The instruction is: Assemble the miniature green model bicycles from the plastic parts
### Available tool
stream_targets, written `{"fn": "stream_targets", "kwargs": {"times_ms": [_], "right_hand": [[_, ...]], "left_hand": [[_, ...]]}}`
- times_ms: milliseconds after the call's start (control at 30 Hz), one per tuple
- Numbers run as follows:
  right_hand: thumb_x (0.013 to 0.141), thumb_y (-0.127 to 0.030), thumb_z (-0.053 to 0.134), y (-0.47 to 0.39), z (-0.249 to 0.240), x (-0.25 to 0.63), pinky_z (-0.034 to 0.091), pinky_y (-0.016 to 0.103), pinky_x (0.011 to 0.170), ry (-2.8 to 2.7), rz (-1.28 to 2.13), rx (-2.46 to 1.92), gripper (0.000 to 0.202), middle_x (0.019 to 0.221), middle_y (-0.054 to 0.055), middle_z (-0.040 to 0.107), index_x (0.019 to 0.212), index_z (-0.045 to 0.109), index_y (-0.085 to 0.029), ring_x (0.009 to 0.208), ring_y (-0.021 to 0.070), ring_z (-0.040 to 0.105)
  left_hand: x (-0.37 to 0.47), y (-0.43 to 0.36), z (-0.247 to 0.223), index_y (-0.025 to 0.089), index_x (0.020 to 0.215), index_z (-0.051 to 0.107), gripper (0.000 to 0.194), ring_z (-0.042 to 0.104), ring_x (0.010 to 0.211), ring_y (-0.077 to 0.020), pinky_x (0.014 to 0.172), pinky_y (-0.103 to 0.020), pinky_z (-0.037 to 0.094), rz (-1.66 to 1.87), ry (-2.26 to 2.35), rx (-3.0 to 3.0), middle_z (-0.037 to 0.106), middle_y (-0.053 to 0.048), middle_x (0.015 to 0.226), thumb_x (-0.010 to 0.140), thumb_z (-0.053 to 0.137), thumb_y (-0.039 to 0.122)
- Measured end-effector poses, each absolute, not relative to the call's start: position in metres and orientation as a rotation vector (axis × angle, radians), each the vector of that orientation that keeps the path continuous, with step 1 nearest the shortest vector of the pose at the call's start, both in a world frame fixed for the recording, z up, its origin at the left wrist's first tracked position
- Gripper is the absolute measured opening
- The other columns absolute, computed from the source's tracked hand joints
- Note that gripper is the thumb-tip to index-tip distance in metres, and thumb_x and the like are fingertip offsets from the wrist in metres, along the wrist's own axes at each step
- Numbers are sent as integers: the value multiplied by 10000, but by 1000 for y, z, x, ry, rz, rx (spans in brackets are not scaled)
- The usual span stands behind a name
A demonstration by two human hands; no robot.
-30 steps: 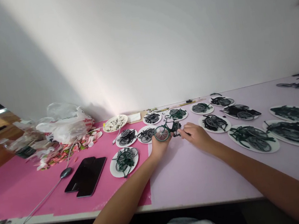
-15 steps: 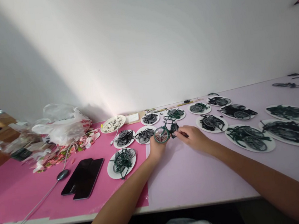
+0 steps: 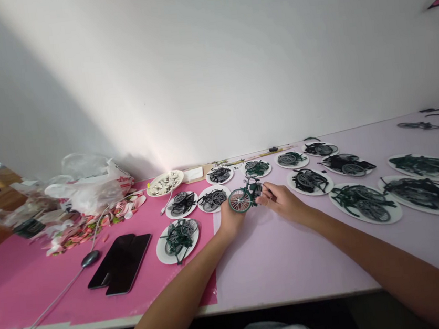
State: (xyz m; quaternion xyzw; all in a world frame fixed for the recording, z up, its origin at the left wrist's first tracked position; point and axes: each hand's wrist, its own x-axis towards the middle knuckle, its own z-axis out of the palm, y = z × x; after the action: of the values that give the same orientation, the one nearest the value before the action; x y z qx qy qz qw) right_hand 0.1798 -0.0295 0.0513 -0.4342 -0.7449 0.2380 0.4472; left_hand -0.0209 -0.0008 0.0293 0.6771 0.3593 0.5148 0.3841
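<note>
A green model bicycle (image 3: 241, 199) with a spoked front wheel is held up over the table, its front wheel pointing left. My left hand (image 3: 231, 218) is closed around it from below; the fingers are mostly hidden behind the wheel. At the bicycle's rear end, my right hand (image 3: 281, 199) is closed in a pinch. Something thin and dark shows between its fingers, too small to name. Just left of the bicycle lies a plate of black bicycle parts (image 3: 214, 200), and nearer the front edge is a plate of green parts (image 3: 178, 241).
Several more plates of parts stand to the right, among them an oval plate (image 3: 365, 203). To the left lie two dark phone-like devices (image 3: 125, 262), a cable with a dark mouse-like piece (image 3: 90, 258), a plastic bag (image 3: 90, 184) and pink petals (image 3: 107, 219). A wall (image 3: 209, 70) rises behind.
The bicycle has turned a little in my left hand. My right hand's fingers have shifted up slightly at its rear end, and the thin dark thing in them has moved up too.
</note>
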Motion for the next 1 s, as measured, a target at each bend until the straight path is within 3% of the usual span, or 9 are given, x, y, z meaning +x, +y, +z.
{"fn": "stream_targets", "kwargs": {"times_ms": [267,433,667,767,867,1000], "right_hand": [[898,-543,695,-28,48,179,265,269,582,-1833,552,-1136,524,642,-75,353,720,307,-239,590,122,311],[889,-499,710,-30,47,174,312,270,585,-1724,652,-1077,501,657,-60,440,725,313,-242,595,125,385],[823,-578,766,-38,58,159,392,269,519,-1408,1007,-925,570,631,-23,601,762,294,-265,599,186,627],[838,-582,723,-37,59,161,348,247,446,-1327,1146,-881,496,689,25,672,783,351,-258,607,202,658],[885,-574,649,-33,57,167,383,246,439,-1289,1247,-792,389,762,37,676,854,456,-238,655,204,667],[851,-659,677,-32,54,171,407,236,417,-1291,1226,-754,464,813,18,603,898,480,-242,701,191,622]], "left_hand": [[-19,3,20,122,954,731,325,720,899,-251,833,-334,568,1309,882,1724,776,-117,969,822,787,413],[-21,2,19,135,943,735,298,714,877,-243,813,-335,570,1356,876,1827,763,-104,943,848,789,413],[-24,0,26,173,968,732,135,700,883,-203,812,-341,606,1502,785,2032,730,-103,975,935,701,301],[-25,0,26,177,1003,717,114,694,866,-192,788,-337,620,1548,744,2104,716,-109,994,954,685,275],[-26,-1,26,177,1035,703,107,689,861,-180,768,-324,627,1578,700,2168,703,-109,1009,968,661,250],[-26,-2,28,179,1060,687,107,679,897,-180,756,-312,625,1581,681,2243,696,-113,1038,974,640,221]]}}
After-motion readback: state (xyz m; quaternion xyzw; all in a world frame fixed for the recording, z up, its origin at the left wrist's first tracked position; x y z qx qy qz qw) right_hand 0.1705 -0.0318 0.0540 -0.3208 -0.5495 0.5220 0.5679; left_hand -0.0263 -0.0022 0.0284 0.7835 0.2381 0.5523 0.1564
